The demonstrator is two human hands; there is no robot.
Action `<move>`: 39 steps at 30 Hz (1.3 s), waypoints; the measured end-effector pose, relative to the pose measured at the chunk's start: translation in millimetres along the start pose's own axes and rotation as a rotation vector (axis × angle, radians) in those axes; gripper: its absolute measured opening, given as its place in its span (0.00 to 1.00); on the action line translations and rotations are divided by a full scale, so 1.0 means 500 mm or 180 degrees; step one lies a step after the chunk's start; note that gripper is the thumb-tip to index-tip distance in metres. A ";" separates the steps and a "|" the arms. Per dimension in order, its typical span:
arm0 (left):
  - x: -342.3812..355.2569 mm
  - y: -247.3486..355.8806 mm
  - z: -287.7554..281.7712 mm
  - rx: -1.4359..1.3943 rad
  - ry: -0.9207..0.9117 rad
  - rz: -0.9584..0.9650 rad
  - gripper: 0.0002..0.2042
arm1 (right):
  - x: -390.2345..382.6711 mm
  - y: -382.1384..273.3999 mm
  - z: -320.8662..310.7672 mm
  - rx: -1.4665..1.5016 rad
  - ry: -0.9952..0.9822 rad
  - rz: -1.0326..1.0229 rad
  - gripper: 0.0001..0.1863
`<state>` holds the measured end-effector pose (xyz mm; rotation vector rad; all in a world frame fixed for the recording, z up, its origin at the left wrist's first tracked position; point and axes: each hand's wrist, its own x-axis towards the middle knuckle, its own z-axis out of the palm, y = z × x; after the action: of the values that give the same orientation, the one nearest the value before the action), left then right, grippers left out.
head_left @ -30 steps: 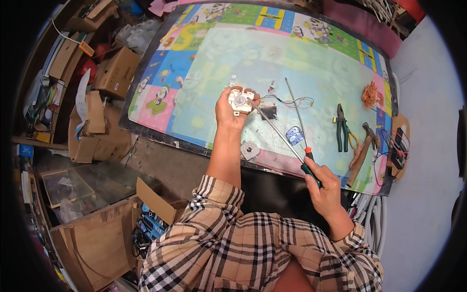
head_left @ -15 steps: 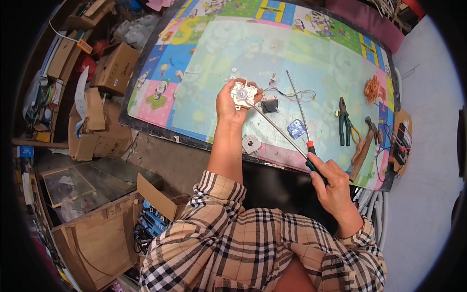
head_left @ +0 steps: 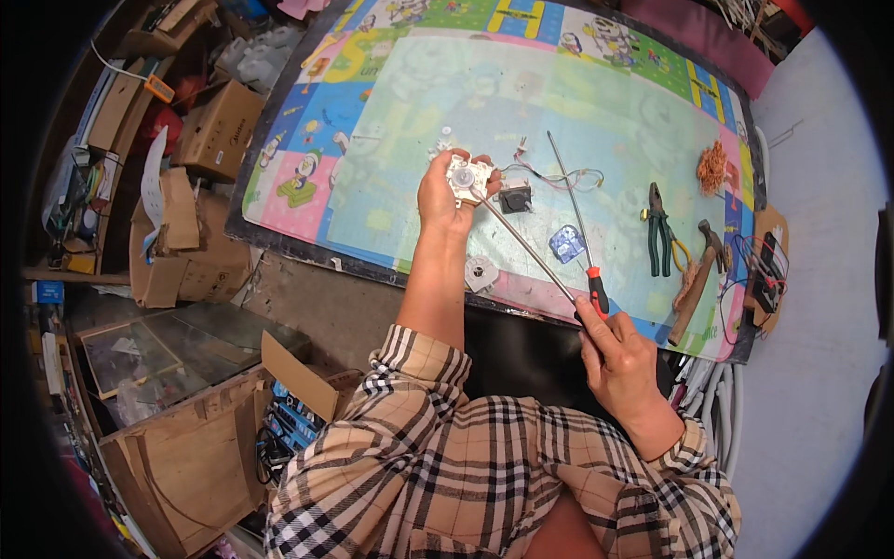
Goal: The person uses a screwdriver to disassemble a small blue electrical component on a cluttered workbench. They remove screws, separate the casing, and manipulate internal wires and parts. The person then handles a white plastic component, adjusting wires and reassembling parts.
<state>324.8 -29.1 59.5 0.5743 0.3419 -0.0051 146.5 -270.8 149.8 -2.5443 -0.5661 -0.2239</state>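
Note:
My left hand (head_left: 445, 198) is closed round a white plastic mechanism (head_left: 468, 179) with a round grey centre, held above the table. In my right hand (head_left: 622, 361) is a long screwdriver (head_left: 526, 243), gripped by its handle. The shaft slants up to the left, and its tip reaches the lower right edge of the mechanism. Just beyond my left hand lie a black square part (head_left: 515, 197) and thin wires (head_left: 559, 178). A blue part (head_left: 566, 244) rests beside a second screwdriver (head_left: 597, 291) with a red and black handle. Nearer me sits a pale flat part (head_left: 480, 273).
Green-handled pliers (head_left: 659, 233), a hammer (head_left: 697, 289) and a tangle of copper wire (head_left: 711, 168) lie on the right of the patterned table (head_left: 410, 102). At its right edge is a black device with wires (head_left: 769, 275). Cardboard boxes (head_left: 216, 129) stand at left.
My right hand has moved slightly left and nearer me, uncovering more of the red and black handle. The mechanism in my left hand has shifted and tilted a little.

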 end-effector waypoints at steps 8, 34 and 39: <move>-0.002 -0.008 0.012 0.0217 0.0185 0.0031 0.11 | 0.000 0.027 0.032 0.2569 -0.0639 0.1749 0.17; 0.031 -0.058 -0.016 0.0471 0.0681 -0.0443 0.10 | -0.010 0.063 0.093 0.0674 -0.0883 0.1248 0.16; 0.038 -0.062 -0.026 0.0481 0.0568 -0.0450 0.09 | -0.022 0.070 0.108 0.0080 -0.0651 0.0886 0.17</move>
<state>335.5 -46.4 26.9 0.7011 0.5587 -0.1171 154.6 -273.8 85.1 -2.6014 -0.2798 0.1431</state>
